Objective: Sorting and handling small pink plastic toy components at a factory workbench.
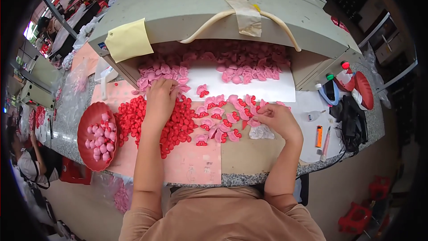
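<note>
Left hand (161, 100): fingers curled down at pink pieces (236, 79), grip unclear
Right hand (280, 120): fingertips bunched beside pink-and-red pieces (217, 113), can't tell if gripping
Pink pieces: heaped in grey box (178, 22)
Red pieces (176, 127): on counter (240, 180), beside red bowl (85, 122)

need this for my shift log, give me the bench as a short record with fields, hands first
left hand: left hand at the near edge of the loose pink pieces; grip unclear
right hand: right hand at the right side of the pink pieces with red parts; grip unclear
red pile: small red pieces, around and beneath the left forearm
dish: red dish at far left, holding pink balls
housing: grey, open-fronted housing, yellow note on its front
right side: orange lighter
</note>
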A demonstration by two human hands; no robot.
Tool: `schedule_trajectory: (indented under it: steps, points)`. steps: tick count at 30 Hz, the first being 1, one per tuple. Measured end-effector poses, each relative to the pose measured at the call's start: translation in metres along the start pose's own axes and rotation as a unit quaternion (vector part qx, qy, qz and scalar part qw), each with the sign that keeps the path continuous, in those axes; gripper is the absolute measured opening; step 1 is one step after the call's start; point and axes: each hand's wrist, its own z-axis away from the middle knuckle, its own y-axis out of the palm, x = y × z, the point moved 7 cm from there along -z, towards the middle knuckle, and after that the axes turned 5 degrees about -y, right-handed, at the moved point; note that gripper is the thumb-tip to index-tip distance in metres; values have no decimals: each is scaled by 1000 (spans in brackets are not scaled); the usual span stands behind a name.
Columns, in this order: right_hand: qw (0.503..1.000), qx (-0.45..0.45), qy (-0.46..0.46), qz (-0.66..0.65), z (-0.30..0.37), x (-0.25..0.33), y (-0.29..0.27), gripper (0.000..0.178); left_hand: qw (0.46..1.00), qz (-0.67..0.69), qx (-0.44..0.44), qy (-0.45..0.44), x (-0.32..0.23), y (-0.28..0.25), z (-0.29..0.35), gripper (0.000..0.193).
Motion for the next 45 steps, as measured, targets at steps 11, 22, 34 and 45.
schedule_trajectory:
  steps: [11, 22, 34, 45]
  points:
    - [943, -5, -298, 147, -36, 107, 105, 16, 993, -61, 54, 83, 2, 23, -32, 14]
    - [861, -18, -414, 293, -68, 145, 166, 21, 660, 699, -27, -275, 38, -8, 18, 25]
    - [910, -177, -374, 27, -37, 148, 112, 32, 805, 523, 97, -265, 6, 33, 45, 20]
    - [911, -154, -368, -104, -15, 130, 105, 19, 775, 570, 113, -247, -11, 29, 46, 10]
